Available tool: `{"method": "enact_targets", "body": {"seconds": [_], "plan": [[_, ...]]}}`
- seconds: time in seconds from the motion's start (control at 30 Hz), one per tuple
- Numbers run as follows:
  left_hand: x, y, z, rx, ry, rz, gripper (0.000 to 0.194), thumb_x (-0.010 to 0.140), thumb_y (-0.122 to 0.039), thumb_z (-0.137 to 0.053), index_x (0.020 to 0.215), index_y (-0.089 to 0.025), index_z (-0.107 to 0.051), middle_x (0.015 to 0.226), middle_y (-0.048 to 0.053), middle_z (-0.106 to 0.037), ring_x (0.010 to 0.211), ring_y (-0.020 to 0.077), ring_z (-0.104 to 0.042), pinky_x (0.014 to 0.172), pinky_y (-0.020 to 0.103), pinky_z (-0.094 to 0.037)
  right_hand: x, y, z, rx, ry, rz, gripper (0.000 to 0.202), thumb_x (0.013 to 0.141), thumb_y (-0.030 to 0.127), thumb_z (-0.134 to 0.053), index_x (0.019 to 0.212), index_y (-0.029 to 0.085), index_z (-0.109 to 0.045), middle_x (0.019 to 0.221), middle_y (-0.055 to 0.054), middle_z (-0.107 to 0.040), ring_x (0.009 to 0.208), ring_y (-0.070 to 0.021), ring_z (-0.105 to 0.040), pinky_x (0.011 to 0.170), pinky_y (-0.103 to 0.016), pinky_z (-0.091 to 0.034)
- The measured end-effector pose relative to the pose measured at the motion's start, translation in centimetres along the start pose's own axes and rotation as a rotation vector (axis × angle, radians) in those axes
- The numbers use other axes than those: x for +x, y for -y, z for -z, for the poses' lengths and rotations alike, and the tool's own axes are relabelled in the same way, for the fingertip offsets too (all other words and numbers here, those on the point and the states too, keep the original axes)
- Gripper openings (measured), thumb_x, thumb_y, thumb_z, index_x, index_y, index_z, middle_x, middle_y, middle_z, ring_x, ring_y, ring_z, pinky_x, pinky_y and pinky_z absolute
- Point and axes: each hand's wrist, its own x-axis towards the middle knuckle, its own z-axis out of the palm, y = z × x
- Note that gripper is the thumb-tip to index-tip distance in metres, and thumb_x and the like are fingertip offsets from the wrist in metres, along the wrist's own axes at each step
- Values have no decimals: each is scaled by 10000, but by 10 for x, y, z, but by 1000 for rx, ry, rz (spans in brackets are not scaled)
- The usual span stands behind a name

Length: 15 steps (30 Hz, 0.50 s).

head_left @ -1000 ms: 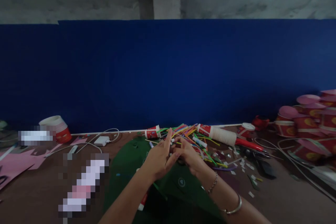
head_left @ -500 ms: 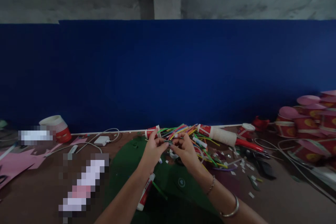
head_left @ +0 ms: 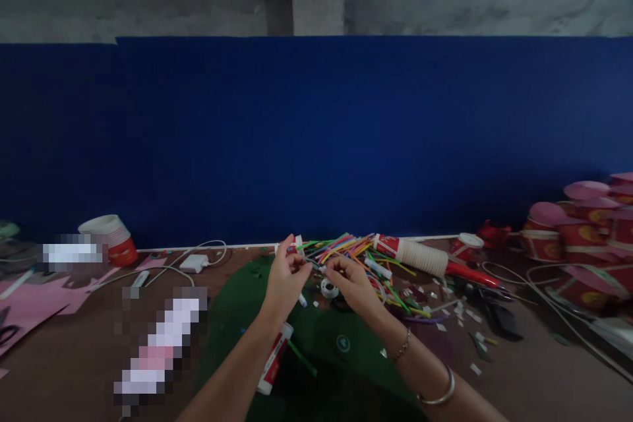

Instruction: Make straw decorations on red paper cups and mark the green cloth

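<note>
My left hand (head_left: 285,285) is closed in a pinch, thumb against fingertips, on one end of a small thin dark-green piece (head_left: 315,267). From the other side my right hand (head_left: 357,285) pinches near a tiny whitish bit at the same piece, its fingers curled. Both hands are raised over a dark green sheet (head_left: 232,330). Just below the fingertips lies a white ring-shaped roll (head_left: 329,288). Under my left forearm is a red-and-white tube (head_left: 275,359), with a green stick (head_left: 302,359) beside it. The exact shape of the held piece is too small to make out.
Colourful thin sticks (head_left: 346,247) lie heaped behind my hands. Stacked paper cups (head_left: 422,258) lie right of them, near scattered white scraps (head_left: 459,311) and a black tool (head_left: 499,316). Pink-topped red cups (head_left: 588,231) are piled far right. A white adapter (head_left: 194,264) and pink paper (head_left: 30,303) are left.
My fingertips have drawn slightly apart, showing more of the green piece between them. The whole view has shifted a little; the things on the table have stayed put.
</note>
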Motion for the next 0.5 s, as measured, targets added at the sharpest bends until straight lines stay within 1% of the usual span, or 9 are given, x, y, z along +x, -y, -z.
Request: {"method": "enact_targets", "body": {"seconds": [0.07,0.17,0.27,0.33,0.4,0.5], "plan": [[-1,1,-1,19,2,-3,738,680,-206,-627,1352,-138,-328,717,-15,-594,652,139,-576,656,281,-470,0,1,-1,27,-8,-33,198,707,369,-610,668,183,-552,607,30,-486,559,-106,-421,516,-220,-334],[-3,1,-3,9,-8,5,724,674,-208,-640,1335,-148,-351,747,-6,-607,681,143,-599,682,287,-487,-1,-3,-5,172,-51,-157,214,687,375,-636,653,176,-566,579,34,-489,532,-98,-417,505,-219,-329],[-6,-2,-7,-28,-33,17,701,668,-207,-648,1312,-161,-375,754,-5,-613,667,145,-613,671,290,-504,-3,-9,-11,342,-96,-275,203,655,368,-666,666,179,-593,608,23,-543,534,-103,-453,504,-224,-356],[-8,-4,-9,-49,-45,32,684,668,-208,-648,1298,-164,-387,747,-9,-615,655,143,-616,663,286,-509,-4,-12,-14,422,-104,-331,189,651,362,-669,708,190,-615,648,5,-588,553,-123,-495,498,-234,-384],[-9,-7,-10,-65,-59,45,670,663,-209,-653,1284,-168,-403,742,-13,-617,652,141,-618,661,279,-507,-5,-13,-16,455,-111,-352,181,652,359,-668,732,202,-627,665,-13,-615,579,-148,-530,489,-245,-402],[-10,-7,-12,-84,-75,55,667,653,-208,-662,1272,-171,-416,731,-19,-615,647,139,-614,652,269,-500,-7,-12,-18,454,-149,-342,159,650,350,-669,729,216,-640,687,-28,-642,627,-178,-567,494,-260,-417]]}}
